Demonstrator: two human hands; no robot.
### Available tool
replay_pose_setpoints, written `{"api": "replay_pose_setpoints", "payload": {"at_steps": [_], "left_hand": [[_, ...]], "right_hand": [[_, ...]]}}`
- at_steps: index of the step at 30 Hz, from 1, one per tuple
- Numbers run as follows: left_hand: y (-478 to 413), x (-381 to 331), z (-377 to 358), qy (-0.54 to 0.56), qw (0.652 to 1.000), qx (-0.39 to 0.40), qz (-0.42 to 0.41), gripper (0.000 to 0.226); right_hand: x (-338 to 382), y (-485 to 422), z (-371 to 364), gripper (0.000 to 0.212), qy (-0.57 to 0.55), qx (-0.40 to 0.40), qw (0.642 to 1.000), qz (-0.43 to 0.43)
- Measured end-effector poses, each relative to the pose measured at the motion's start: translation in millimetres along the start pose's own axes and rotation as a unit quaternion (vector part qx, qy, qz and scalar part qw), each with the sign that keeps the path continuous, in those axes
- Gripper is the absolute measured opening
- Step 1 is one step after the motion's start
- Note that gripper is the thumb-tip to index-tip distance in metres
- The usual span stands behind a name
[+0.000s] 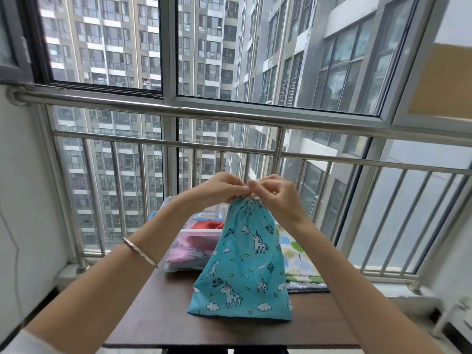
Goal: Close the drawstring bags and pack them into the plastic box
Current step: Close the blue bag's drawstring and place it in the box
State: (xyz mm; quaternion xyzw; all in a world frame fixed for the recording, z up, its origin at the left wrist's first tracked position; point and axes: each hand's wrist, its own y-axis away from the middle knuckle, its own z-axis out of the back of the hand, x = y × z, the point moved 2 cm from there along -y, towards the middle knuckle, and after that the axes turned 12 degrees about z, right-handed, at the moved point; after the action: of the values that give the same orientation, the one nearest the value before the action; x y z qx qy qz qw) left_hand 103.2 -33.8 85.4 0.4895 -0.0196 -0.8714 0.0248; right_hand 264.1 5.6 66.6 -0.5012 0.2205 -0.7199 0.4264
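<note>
Currently pinching gathered neck of unicorn bag [242, 272] with left hand [222, 186] and right hand [275, 194], fingers curled tight. Soft, light, floppy; best gripped at cinched top.

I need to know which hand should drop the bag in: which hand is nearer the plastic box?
Left. The left hand pinches the blue bag's gathered top just above the plastic box; the right hand pinches the same top, farther to the box's right.

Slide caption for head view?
Left hand and right hand pinch the gathered top of a teal unicorn drawstring bag.
</note>
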Motion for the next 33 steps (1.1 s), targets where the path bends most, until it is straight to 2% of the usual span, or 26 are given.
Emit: {"api": "replay_pose_setpoints", "payload": {"at_steps": [1,3,5,8,10,12,14,15,17,19,22,25,30,33], "left_hand": [[0,-1,-1,-0.009,1.000,-0.003,0.001,0.028],[0,0,0,-0.028,1.000,0.000,0.002,0.023],[2,2,7,-0.059,0.998,-0.009,-0.008,0.017],[9,7,22,-0.172,0.979,-0.093,-0.059,0.011],[14,10,18,-0.256,0.945,-0.169,-0.111,0.012],[14,14,4,-0.282,0.914,-0.245,-0.157,0.016],[13,20,-9,-0.272,0.901,-0.294,-0.165,0.017],[13,23,-14,-0.272,0.896,-0.312,-0.161,0.019],[15,26,-20,-0.274,0.889,-0.333,-0.153,0.021],[19,26,-24,-0.268,0.891,-0.335,-0.149,0.022],[22,24,-25,-0.248,0.891,-0.350,-0.147,0.020],[23,23,-24,-0.227,0.892,-0.358,-0.158,0.014],[25,29,-25,-0.164,0.902,-0.358,-0.178,0.012],[28,29,-29,-0.095,0.897,-0.368,-0.225,0.017]], "right_hand": [[1,1,-1,0.040,0.004,0.009,1.000,0.000],[0,1,1,0.024,-0.015,0.026,1.000,-0.001],[-6,-1,13,0.016,-0.080,0.022,0.995,-0.057],[-21,2,31,0.023,-0.232,0.045,0.955,-0.178],[-23,7,29,0.027,-0.299,0.094,0.921,-0.231],[-22,7,22,0.032,-0.326,0.092,0.903,-0.266],[-24,2,18,0.033,-0.294,0.083,0.903,-0.303],[-24,0,17,0.032,-0.253,0.103,0.907,-0.319],[-24,-2,14,0.025,-0.181,0.185,0.904,-0.341],[-22,-4,10,0.022,-0.151,0.259,0.882,-0.363],[-20,-8,5,0.034,-0.146,0.304,0.863,-0.375],[-22,-10,0,0.046,-0.153,0.297,0.868,-0.367],[-21,-13,2,0.028,-0.204,0.238,0.883,-0.351],[-20,-13,1,0.026,-0.178,0.204,0.899,-0.343]]}}
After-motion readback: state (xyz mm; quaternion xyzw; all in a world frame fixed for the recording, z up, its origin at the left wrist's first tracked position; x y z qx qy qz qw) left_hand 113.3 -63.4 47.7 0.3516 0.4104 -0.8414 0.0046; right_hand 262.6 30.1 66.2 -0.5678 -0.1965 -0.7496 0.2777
